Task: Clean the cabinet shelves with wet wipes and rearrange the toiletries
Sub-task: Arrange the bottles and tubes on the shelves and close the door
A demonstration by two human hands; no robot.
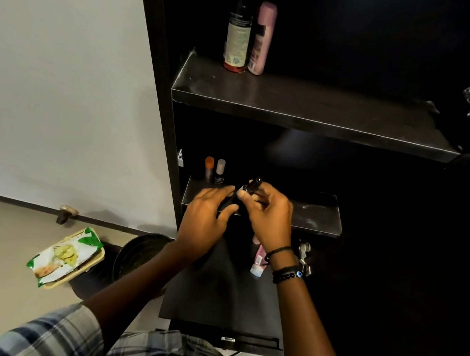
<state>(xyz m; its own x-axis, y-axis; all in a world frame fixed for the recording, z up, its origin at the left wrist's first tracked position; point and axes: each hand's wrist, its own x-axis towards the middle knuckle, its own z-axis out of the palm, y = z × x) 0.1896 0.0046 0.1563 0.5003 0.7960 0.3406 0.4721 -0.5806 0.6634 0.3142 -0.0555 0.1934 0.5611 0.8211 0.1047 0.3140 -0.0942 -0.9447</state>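
Dark wood makes up the open cabinet (pixel 162 87) seen from the head camera. On its upper shelf (pixel 309 110) a brown pump bottle (pixel 238 32) and a pink spray can (pixel 262 39) stand upright and touching, near the left end. On the lower shelf (pixel 320 216), at the back left, an orange-capped vial (pixel 208 167) stands just beside a white-capped vial (pixel 220 169).

Over that shelf's front edge the right hand (pixel 267 213), with beaded bands (pixel 286 273) on its wrist, pinches a small dark tube (pixel 252 186) between curled fingers and thumb. The left hand (pixel 204 216) reaches to the tube with fingers nearly straight; whether it grips anything I cannot tell.

Below, a pink tube (pixel 258 261) lies on a dark ledge. A wet wipes pack (pixel 65 256) lies on the floor (pixel 1 239) beside a black bin (pixel 137 251).
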